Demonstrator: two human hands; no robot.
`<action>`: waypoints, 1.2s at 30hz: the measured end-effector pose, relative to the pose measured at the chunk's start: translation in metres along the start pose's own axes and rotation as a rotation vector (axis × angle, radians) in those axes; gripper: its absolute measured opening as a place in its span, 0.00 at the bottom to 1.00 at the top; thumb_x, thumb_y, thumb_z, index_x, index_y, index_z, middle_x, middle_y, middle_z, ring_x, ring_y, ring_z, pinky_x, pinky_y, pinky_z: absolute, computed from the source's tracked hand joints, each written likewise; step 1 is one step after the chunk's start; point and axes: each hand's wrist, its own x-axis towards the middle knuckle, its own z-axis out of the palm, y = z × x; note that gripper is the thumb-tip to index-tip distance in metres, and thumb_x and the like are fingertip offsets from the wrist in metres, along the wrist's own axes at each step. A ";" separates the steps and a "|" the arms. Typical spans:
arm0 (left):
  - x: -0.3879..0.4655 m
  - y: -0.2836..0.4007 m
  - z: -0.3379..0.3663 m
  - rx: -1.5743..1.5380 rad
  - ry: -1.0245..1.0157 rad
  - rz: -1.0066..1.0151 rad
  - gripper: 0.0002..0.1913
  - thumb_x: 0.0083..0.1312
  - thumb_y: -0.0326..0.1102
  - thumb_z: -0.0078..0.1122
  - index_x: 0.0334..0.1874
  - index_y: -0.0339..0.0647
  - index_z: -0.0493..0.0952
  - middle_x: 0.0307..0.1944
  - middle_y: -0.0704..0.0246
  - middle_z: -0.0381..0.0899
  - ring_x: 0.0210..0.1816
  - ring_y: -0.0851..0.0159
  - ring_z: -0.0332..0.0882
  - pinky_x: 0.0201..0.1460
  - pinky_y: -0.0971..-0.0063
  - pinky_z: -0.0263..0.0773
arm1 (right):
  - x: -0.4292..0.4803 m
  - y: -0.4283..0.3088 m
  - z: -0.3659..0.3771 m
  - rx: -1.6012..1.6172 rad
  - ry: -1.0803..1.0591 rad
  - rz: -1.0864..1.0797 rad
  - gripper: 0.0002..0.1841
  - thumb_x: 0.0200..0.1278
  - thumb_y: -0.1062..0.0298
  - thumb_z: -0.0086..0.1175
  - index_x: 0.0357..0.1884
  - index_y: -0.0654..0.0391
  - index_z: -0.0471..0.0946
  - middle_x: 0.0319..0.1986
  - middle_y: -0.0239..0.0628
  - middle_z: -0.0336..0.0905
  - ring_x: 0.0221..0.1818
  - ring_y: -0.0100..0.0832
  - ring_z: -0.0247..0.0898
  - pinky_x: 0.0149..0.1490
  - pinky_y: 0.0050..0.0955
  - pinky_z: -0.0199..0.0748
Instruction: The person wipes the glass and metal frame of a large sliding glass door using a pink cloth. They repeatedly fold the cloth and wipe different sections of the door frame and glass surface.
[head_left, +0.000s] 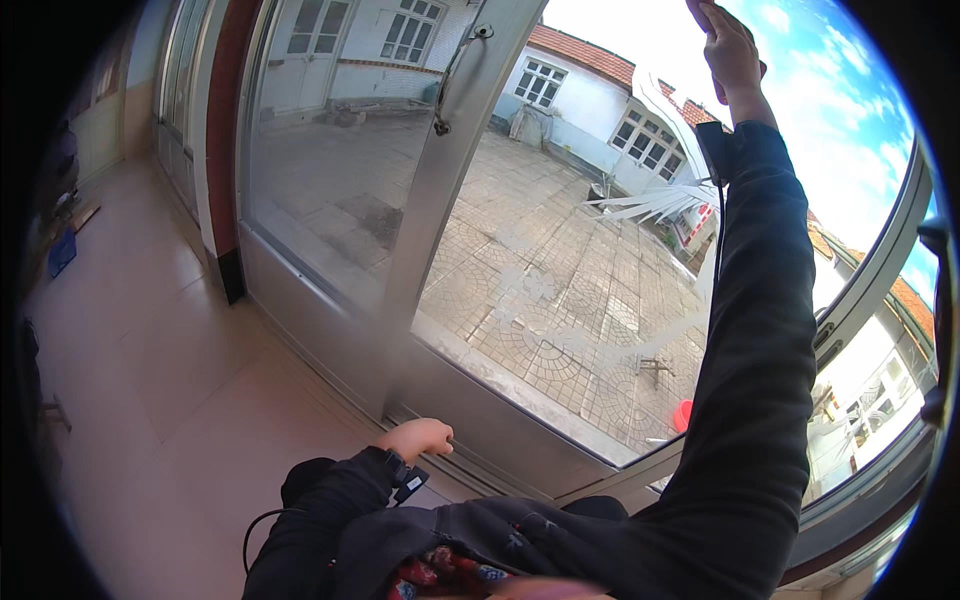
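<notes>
My right hand (733, 56) is raised high at the upper right, in front of a glass door pane (555, 247) with pale decorative patterns on it. Its upper fingers run to the picture's edge, and I cannot tell whether it holds anything or touches the glass. Low down, my left hand (422, 439) hangs near the metal lower panel (510, 420) of the door, fingers loosely curled and no object showing in it. A curved metal door handle (457, 79) is fixed to the upright frame (442, 180), to the left of my raised arm.
A second glass panel (330, 165) stands left of the upright frame, beside a dark red post (229, 112). Pale floor tiles (157, 360) extend to the left. Beyond the glass lie a paved courtyard (517, 202), a small stool (656, 369) and a red container (682, 415).
</notes>
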 end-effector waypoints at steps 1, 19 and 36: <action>-0.001 0.002 -0.001 0.018 0.003 0.000 0.21 0.68 0.45 0.59 0.58 0.40 0.80 0.55 0.55 0.83 0.57 0.48 0.80 0.58 0.57 0.75 | -0.011 -0.027 0.000 0.124 -0.008 0.011 0.22 0.67 0.71 0.49 0.62 0.49 0.78 0.60 0.37 0.78 0.64 0.43 0.71 0.67 0.40 0.68; 0.001 -0.001 0.007 -0.010 -0.075 -0.130 0.25 0.67 0.46 0.59 0.65 0.43 0.77 0.58 0.55 0.82 0.61 0.47 0.77 0.63 0.57 0.72 | -0.251 -0.253 -0.001 0.318 -0.294 -0.233 0.26 0.59 0.77 0.52 0.61 0.48 0.79 0.64 0.32 0.75 0.68 0.38 0.66 0.63 0.39 0.66; -0.003 0.004 0.002 -0.028 -0.086 -0.144 0.22 0.67 0.44 0.60 0.60 0.39 0.79 0.56 0.56 0.83 0.59 0.48 0.79 0.62 0.56 0.73 | -0.531 -0.403 -0.037 0.518 -0.777 -0.314 0.27 0.63 0.70 0.49 0.66 0.53 0.72 0.71 0.33 0.65 0.71 0.39 0.61 0.65 0.37 0.65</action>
